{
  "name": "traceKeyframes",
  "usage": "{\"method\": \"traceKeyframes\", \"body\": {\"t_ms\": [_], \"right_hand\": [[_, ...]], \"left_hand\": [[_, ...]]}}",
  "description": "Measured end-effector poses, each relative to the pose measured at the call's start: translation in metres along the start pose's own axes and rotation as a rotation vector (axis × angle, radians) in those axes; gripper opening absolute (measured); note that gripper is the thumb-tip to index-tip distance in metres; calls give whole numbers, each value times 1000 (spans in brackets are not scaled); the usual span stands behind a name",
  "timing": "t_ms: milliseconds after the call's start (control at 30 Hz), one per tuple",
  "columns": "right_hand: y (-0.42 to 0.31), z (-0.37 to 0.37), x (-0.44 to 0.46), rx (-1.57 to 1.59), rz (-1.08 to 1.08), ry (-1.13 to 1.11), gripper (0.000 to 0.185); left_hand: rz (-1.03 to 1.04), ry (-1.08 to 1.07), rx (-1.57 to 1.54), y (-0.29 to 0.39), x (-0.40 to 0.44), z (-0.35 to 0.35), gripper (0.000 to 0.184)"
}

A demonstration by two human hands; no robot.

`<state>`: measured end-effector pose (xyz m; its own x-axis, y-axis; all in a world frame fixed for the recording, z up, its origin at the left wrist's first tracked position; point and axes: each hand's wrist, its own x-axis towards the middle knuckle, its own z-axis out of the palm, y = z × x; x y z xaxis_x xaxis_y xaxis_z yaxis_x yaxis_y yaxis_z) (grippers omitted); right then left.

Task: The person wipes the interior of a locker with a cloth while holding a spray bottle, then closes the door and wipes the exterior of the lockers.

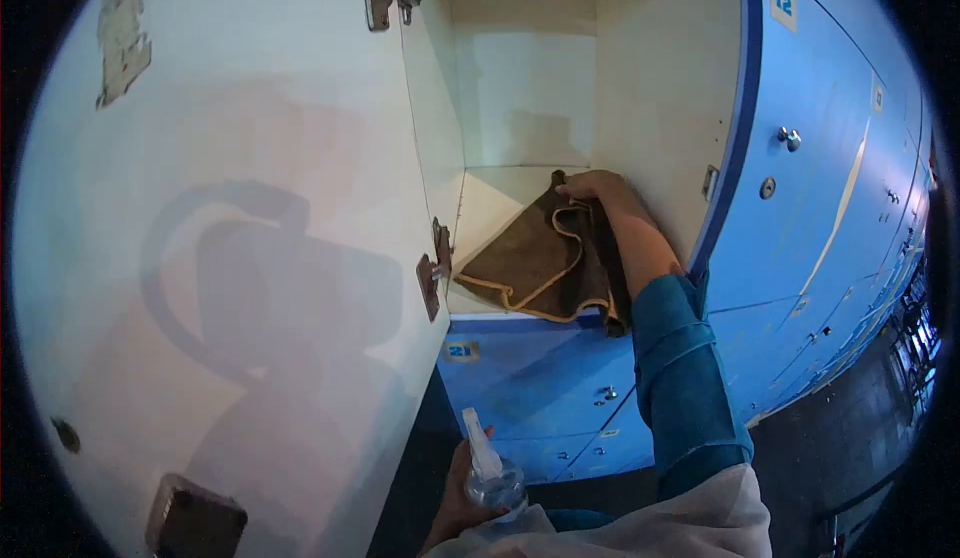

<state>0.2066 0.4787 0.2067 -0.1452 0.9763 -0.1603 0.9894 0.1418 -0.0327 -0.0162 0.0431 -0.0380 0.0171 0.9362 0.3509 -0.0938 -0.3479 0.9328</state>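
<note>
Inside an opened locker compartment, my right hand [590,187] pinches the far corner of a brown cloth [540,253] with yellow edging. The cloth lies folded and rumpled on the compartment floor [495,190], and part of it hangs over the front edge. Low in the view, my left hand [458,488] is wrapped round a clear spray bottle [497,483] with a white nozzle. The bottle is outside the compartment, below its front edge, and its lower part is partly hidden.
The white locker door [280,288] stands swung out at the left, with metal hinges [433,270] on its inner edge. Blue lockers [830,168] with knobs and locks run off to the right. Dark floor [830,438] shows at lower right.
</note>
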Motion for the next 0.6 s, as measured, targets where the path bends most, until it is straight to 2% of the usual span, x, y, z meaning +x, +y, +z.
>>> {"method": "traceKeyframes", "body": {"t_ms": [67,200,300,400,533,567,600], "right_hand": [[-5,-1,18,-18,45,6,56],[-7,0,45,-14,-1,-4,55],[-25,4,64,-8,-88,-11,55],[-56,16,95,1,-241,17,54],[-105,34,124,44,-461,69,54],[-110,36,118,59,-496,66,54],[-112,34,106,74,-520,55,54]], "left_hand": [[-69,51,-60,18,4,6,112],[-250,104,-176,48,16,9,110],[-306,123,-63,75,23,8,110],[-210,136,155,81,28,6,114],[-246,135,31,12,13,-11,119],[-255,131,6,12,12,-12,119],[-230,118,38,52,26,-3,119]]}}
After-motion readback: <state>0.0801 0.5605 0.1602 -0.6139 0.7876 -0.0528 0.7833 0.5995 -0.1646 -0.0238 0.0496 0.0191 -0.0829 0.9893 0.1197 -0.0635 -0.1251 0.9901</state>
